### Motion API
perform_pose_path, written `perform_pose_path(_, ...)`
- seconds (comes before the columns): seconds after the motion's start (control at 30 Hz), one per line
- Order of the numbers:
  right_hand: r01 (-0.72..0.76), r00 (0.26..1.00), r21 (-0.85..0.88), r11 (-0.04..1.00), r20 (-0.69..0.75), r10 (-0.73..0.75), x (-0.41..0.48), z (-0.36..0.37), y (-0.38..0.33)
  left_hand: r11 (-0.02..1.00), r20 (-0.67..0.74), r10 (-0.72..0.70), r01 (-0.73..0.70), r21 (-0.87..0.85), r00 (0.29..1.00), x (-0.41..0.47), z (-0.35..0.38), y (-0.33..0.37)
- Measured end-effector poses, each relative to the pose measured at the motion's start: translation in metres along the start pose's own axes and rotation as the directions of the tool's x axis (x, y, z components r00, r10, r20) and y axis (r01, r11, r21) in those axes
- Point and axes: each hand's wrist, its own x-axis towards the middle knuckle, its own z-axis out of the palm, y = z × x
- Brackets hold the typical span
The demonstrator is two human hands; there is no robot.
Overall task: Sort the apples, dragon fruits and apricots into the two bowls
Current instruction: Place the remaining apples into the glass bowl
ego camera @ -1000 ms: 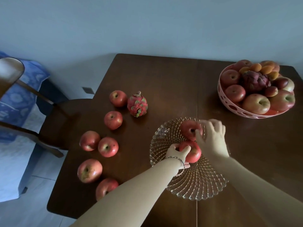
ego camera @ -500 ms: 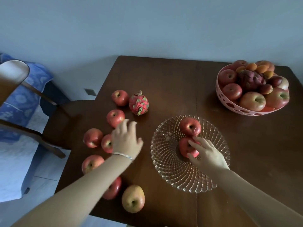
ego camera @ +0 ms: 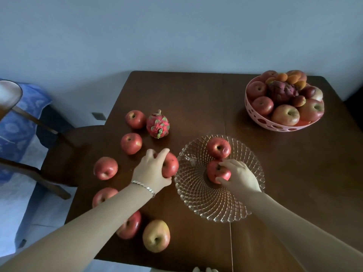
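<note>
A clear glass bowl [ego camera: 208,205] sits mid-table with two red apples in it. My right hand [ego camera: 239,176] grips the nearer apple [ego camera: 215,171] inside the bowl; the farther apple [ego camera: 218,148] lies just behind it. My left hand [ego camera: 151,170] is closed on a red apple [ego camera: 170,164] just left of the bowl's rim. Several more apples lie loose on the table's left side, with a pink dragon fruit [ego camera: 158,124] behind them. A pink perforated bowl [ego camera: 275,125] at the back right is piled with apples, apricots [ego camera: 282,77] and a dark dragon fruit [ego camera: 281,91].
The dark wooden table [ego camera: 196,99] stands against a pale wall. A wooden chair [ego camera: 59,154] is tucked at its left edge, beside blue patterned fabric [ego camera: 21,118]. A yellowish apple [ego camera: 156,235] lies close to the table's front edge.
My left hand left the glass bowl, swung left to the loose apples, closed on one and brought it toward the bowl's rim. My right hand moved from the far apple to the nearer one.
</note>
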Motion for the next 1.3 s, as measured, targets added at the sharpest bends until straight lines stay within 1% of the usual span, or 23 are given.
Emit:
perform_pose_path(0.07,-0.015,1.0,0.02,1.0,-0.005,0.015,-0.001,0.0,0.0,0.995,-0.006,0.094,-0.094,-0.034,0.996,0.008,0.002,0.027)
perform_pose_path(0.1,-0.02,1.0,0.026,0.999,-0.003,0.02,0.0,0.0,0.0,0.993,0.022,0.119,-0.118,-0.03,0.993,0.014,0.004,0.039)
perform_pose_path(0.2,-0.031,1.0,0.048,0.998,0.003,0.031,-0.001,-0.002,-0.002,0.989,0.161,0.13,-0.139,0.043,0.978,0.034,0.018,0.068)
perform_pose_path(0.27,-0.04,0.999,0.067,0.997,0.004,0.04,-0.001,-0.002,-0.003,0.986,0.224,0.122,-0.143,0.083,0.967,0.043,0.029,0.078)
perform_pose_path(0.3,-0.046,0.999,0.072,0.996,0.005,0.045,-0.001,-0.002,-0.003,0.986,0.228,0.118,-0.141,0.087,0.966,0.047,0.034,0.08)
perform_pose_path(0.43,-0.066,0.998,0.053,0.996,0.025,0.065,0.0,-0.003,-0.006,0.989,0.169,0.141,-0.148,0.03,0.976,0.055,0.044,0.077)
perform_pose_path(0.5,-0.07,0.997,0.0,0.998,0.044,0.07,0.001,-0.004,-0.01,0.985,0.146,0.168,-0.161,-0.057,0.975,0.053,0.049,0.073)
perform_pose_path(0.53,-0.065,0.996,-0.036,0.997,0.054,0.067,0.001,-0.005,-0.012,0.979,0.137,0.164,-0.145,-0.14,0.977,0.05,0.053,0.071)
perform_pose_path(0.6,-0.06,0.996,-0.083,0.995,0.065,0.066,0.004,-0.005,-0.017,0.941,0.132,0.102,-0.053,-0.334,0.986,0.046,0.056,0.068)
perform_pose_path(0.67,-0.05,0.995,-0.109,0.993,0.084,0.059,0.004,-0.005,-0.021,0.88,0.119,0.026,0.034,-0.473,0.993,0.045,0.057,0.066)
perform_pose_path(0.7,-0.045,0.995,-0.115,0.992,0.089,0.055,0.004,-0.005,-0.021,0.854,0.091,0.002,0.046,-0.518,0.996,0.046,0.057,0.066)
perform_pose_path(0.77,-0.052,0.995,-0.096,0.994,0.085,0.06,0.004,-0.006,-0.02,0.804,0.004,-0.016,0.016,-0.594,1.0,0.046,0.055,0.07)
perform_pose_path(0.83,-0.064,0.995,-0.061,0.996,0.075,0.069,0.004,-0.008,-0.019,0.779,-0.069,-0.022,-0.026,-0.627,0.997,0.046,0.054,0.074)
perform_pose_path(0.87,-0.068,0.995,-0.051,0.996,0.072,0.071,0.005,-0.008,-0.019,0.773,-0.081,-0.027,-0.031,-0.633,0.996,0.047,0.054,0.076)
perform_pose_path(0.93,-0.083,0.994,-0.041,0.996,0.066,0.085,0.005,-0.009,-0.021,0.778,-0.061,-0.037,-0.01,-0.628,0.997,0.049,0.053,0.08)
perform_pose_path(1.0,-0.102,0.992,-0.039,0.994,0.064,0.104,0.006,-0.008,-0.022,0.822,-0.011,-0.078,0.058,-0.566,0.997,0.052,0.052,0.084)
perform_pose_path(1.07,-0.119,0.991,-0.022,0.993,0.059,0.12,0.005,-0.007,-0.023,0.848,0.06,-0.182,0.188,-0.495,0.981,0.054,0.051,0.09)
perform_pose_path(1.13,-0.143,0.989,0.025,0.989,0.052,0.142,0.006,-0.007,-0.023,0.808,0.148,-0.27,0.307,-0.503,0.951,0.056,0.05,0.095)
perform_pose_path(1.17,-0.153,0.987,0.05,0.987,0.048,0.15,0.006,-0.007,-0.024,0.773,0.18,-0.289,0.34,-0.536,0.94,0.056,0.052,0.096)
perform_pose_path(1.23,-0.163,0.986,0.085,0.983,0.04,0.16,0.007,-0.007,-0.024,0.708,0.178,-0.306,0.349,-0.614,0.935,0.055,0.056,0.099)
perform_pose_path(1.3,-0.167,0.986,0.106,0.98,0.036,0.164,0.008,-0.006,-0.023,0.693,0.114,-0.296,0.295,-0.658,0.948,0.052,0.058,0.099)
